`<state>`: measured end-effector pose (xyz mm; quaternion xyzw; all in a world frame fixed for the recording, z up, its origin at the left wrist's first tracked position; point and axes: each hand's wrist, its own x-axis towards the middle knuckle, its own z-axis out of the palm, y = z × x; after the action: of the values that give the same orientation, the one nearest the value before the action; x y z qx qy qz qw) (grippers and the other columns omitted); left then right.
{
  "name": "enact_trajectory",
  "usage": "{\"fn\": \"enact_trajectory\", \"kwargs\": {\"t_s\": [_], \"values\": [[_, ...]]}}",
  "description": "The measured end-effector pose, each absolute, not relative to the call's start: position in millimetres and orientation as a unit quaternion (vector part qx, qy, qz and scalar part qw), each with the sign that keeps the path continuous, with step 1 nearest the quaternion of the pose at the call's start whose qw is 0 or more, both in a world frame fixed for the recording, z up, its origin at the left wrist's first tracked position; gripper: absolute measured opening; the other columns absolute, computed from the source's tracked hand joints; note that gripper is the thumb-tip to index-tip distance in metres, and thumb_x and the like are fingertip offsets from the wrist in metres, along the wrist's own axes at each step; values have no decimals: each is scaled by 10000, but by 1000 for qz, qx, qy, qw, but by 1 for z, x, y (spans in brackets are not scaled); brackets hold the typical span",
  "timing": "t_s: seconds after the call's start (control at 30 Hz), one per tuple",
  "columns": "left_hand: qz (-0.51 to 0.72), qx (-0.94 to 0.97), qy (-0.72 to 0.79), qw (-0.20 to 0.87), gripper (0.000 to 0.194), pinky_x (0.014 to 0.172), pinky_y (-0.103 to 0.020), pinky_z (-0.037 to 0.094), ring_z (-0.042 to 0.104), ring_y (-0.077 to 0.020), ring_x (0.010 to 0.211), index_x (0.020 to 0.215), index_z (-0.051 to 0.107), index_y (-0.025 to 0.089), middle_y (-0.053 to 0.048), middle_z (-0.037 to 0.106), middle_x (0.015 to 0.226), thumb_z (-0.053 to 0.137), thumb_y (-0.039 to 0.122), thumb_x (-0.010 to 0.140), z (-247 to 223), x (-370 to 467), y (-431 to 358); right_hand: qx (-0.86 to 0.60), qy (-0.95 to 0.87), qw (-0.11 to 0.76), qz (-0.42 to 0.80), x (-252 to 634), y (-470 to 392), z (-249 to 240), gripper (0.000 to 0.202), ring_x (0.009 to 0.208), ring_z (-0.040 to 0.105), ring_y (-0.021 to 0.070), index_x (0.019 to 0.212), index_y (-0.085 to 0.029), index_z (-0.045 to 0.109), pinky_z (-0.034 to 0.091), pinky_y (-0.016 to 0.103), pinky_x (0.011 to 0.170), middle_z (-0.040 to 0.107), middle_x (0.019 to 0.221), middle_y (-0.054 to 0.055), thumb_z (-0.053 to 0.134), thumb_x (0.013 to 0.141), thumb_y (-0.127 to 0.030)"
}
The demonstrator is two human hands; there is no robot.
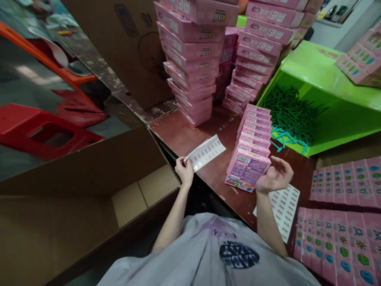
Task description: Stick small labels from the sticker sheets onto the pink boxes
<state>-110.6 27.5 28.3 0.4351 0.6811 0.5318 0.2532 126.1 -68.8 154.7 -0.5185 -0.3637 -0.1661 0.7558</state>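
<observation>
- Standing open at the far left is a large cardboard carton (74, 167), its near edge below the left forearm and well apart from the sheet.
- Gripping the near-left end of a white sticker sheet (208, 153), the left hand (185, 172) holds it narrowly between thumb and fingers. The sheet's long axis runs from that hand away and to the right, over the red-brown tabletop (178, 135).
- Lying right of the sheet, with a strip of table between, is the front pink-and-purple box (248, 169), its barcoded panel showing. It heads an overlapping row whose long axis runs away from the person. This is the key relation: sheet on the left, box between the two hands, the right one clearly nearer.
- Resting at the box's right edge, the right hand (275, 176) is loosely cupped, its fingers spread and curved. No held item shows; I cannot tell whether a small sticker sits on a fingertip, or how firmly the hand touches the box.
- Lying partly under the right forearm is a second sticker sheet (284, 210), near the right hand.
- Standing beyond, farther right, is a lime-green bin (333, 79) holding dark green pieces.
</observation>
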Motion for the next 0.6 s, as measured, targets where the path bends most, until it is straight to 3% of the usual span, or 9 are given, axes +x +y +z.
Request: {"fn": "enact_trajectory", "kwargs": {"t_s": [0.13,0.2,0.33,0.47,0.6], "values": [[589,407,629,305,362,655,-241,463,549,-132,668,860,639,147,-8,602,753,566,500,824,72,-143,14,-454,-627,625,-103,63,-63,168,438,960,658,251,1255,-241,601,551,416,826,684,1031,90,653,820,-226],[632,400,577,329,416,578,-209,420,496,-106,593,776,658,138,12,572,670,604,549,810,104,-161,2,-418,-699,574,-82,29,-53,181,414,995,661,237,1262,-255,609,551,409,875,700,1063,82,649,852,-218],[644,455,510,343,368,563,-195,416,503,-99,576,733,703,140,13,578,626,686,503,786,157,-184,-32,-378,-770,514,-3,-22,-37,205,279,1074,639,218,1164,-232,679,516,405,956,701,1118,76,605,917,-339],[618,476,498,380,334,594,-220,473,596,-137,641,882,756,161,-20,675,727,677,475,800,171,-184,-59,-359,-794,489,44,-32,-37,211,220,867,637,161,1062,-199,718,524,336,819,702,919,62,544,953,-277],[591,476,487,432,303,606,-229,498,627,-149,662,848,765,170,-27,708,752,696,457,783,168,-166,-69,-376,-804,455,72,-10,-52,205,188,856,614,155,957,-201,731,523,319,779,682,922,68,549,940,-244]]}}
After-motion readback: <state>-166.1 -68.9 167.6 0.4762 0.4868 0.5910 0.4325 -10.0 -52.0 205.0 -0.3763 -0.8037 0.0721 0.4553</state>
